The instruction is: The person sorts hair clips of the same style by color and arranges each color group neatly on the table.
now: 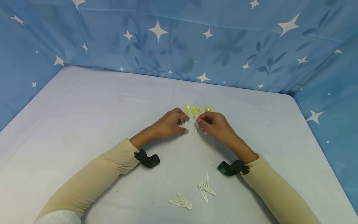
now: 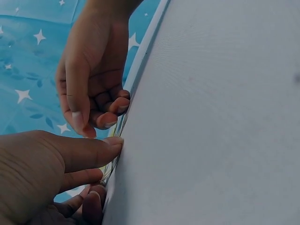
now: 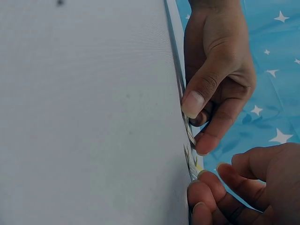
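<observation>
In the head view my left hand (image 1: pixel 171 123) spans a white snap hair clip (image 1: pixel 185 124) lying on the table, thumb at its near end and index finger at its far end. To its right, my right hand (image 1: pixel 215 125) has its thumb and fingertips at the edge of a second white hair clip (image 1: pixel 195 127). Just beyond both hands is a row of several yellow hair clips (image 1: pixel 192 111), the rightmost ones partly hidden by the right hand. The right wrist view shows the left hand (image 3: pixel 218 75) above the right hand (image 3: pixel 253 187), with clips low between them.
Nearer the table's front lie two overlapping white clips (image 1: pixel 181 203) and, to their right, another white pair (image 1: pixel 205 186). Black wrist devices (image 1: pixel 147 159) sit on both sleeves. A blue star-patterned curtain (image 1: pixel 179 40) borders the white table (image 1: pixel 98 102) at the back and sides.
</observation>
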Demonstrator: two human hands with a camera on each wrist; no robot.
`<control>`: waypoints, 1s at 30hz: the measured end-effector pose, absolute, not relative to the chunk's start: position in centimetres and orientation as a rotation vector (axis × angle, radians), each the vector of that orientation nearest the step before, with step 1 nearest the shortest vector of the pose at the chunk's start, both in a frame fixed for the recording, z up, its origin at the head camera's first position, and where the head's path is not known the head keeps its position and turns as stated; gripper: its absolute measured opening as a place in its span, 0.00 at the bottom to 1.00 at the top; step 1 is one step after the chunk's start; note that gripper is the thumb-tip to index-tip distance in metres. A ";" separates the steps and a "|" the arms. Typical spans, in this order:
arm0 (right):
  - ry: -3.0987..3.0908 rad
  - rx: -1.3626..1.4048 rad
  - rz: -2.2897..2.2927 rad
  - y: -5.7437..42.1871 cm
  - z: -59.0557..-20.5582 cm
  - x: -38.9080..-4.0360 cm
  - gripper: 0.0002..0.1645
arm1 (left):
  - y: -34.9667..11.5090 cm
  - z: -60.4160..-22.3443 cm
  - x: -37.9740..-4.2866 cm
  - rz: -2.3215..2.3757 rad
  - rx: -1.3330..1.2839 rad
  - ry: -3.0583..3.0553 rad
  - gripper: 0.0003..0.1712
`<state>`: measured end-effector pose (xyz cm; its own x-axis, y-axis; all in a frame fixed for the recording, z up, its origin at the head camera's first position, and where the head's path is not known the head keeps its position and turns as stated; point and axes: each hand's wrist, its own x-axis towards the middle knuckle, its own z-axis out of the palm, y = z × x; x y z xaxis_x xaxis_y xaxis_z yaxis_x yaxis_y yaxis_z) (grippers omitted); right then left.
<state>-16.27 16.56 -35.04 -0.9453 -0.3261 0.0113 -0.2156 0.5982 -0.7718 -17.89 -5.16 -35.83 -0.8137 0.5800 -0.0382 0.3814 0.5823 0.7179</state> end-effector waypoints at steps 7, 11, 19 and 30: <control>2.639 -0.500 -1.314 16.9 -35.2 -16.0 0.10 | -5.3 -36.0 -17.9 1.115 0.765 2.536 0.27; 2.616 -0.527 -1.323 16.9 -35.1 -15.6 0.09 | -5.2 -36.2 -17.9 1.136 0.757 2.533 0.27; 2.521 -0.592 -1.373 16.9 -34.9 -14.7 0.10 | -5.2 -36.4 -18.0 1.142 0.761 2.542 0.27; 2.376 -0.647 -1.354 17.7 -34.6 -12.3 0.09 | -5.4 -36.7 -17.9 1.164 0.776 2.558 0.27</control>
<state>-12.26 17.67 -34.57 -0.8423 -0.5358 -0.0593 -0.2222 0.4452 -0.8674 -17.90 -5.38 -36.68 -0.8348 0.5504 0.0134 0.3717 0.5455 0.7511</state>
